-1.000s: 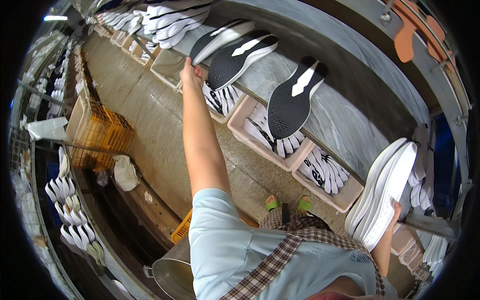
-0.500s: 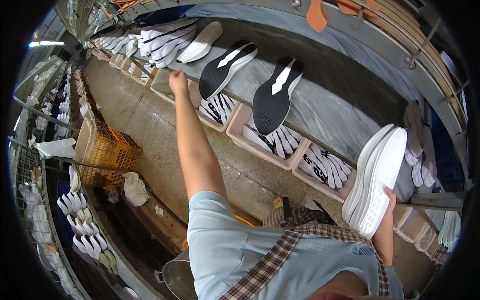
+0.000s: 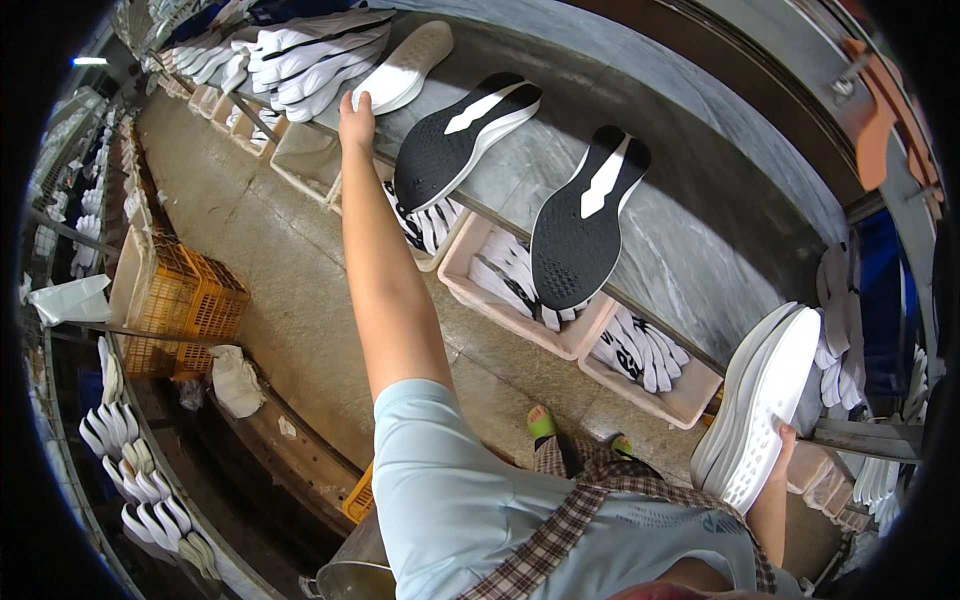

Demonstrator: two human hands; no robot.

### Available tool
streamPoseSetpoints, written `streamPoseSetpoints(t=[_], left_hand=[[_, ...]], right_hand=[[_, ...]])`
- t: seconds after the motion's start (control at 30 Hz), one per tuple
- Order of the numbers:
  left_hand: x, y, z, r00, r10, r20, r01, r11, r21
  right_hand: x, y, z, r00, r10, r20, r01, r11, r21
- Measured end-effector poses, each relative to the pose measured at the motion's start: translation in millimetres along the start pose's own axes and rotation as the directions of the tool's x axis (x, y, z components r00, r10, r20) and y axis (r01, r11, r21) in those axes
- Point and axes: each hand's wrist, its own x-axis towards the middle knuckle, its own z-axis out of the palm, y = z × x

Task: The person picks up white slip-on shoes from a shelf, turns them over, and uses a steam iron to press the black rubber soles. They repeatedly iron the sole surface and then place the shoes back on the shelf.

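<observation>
At the far left of the bench, my left hand (image 3: pixel 357 125) reaches the near end of a white midsole (image 3: pixel 415 62). Its thumb and fingers look parted there, without a visible grip. My right hand (image 3: pixel 783 462) is wrapped round the lower part of a stack of white midsoles (image 3: pixel 765 405), held tilted at the right. Between my hands, two soles with black treads and white centre strips lie tread up: one sole (image 3: pixel 455 150) near my left forearm, another sole (image 3: pixel 578 235) further right. Both overhang the bench's near edge.
The grey marble-patterned bench (image 3: pixel 690 240) curves away left, with a pile of white soles (image 3: pixel 310 60). Below its edge stand pink bins, one bin (image 3: pixel 455 285) holding black-and-white parts. A yellow crate (image 3: pixel 215 310) and a rack of white soles (image 3: pixel 140 470) are at left.
My left hand has moved up to the white midsole's near end, and its fingers have parted. The right hand still holds its stack. The whole view has shifted with my head.
</observation>
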Motion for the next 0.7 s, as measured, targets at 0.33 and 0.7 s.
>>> streamPoseSetpoints(t=[0.33,0.7], left_hand=[[-3.9,63.2,-17.7,0.727,0.061,-0.684,-0.265,0.944,-0.197],[-189.4,160.8,-95.2,0.967,0.172,-0.186,-0.243,0.843,-0.480]], right_hand=[[4.3,4.9,0.6,0.999,-0.035,-0.034,0.034,0.999,-0.041],[34.8,-4.6,35.4,0.986,-0.060,0.155,0.102,0.957,-0.273]])
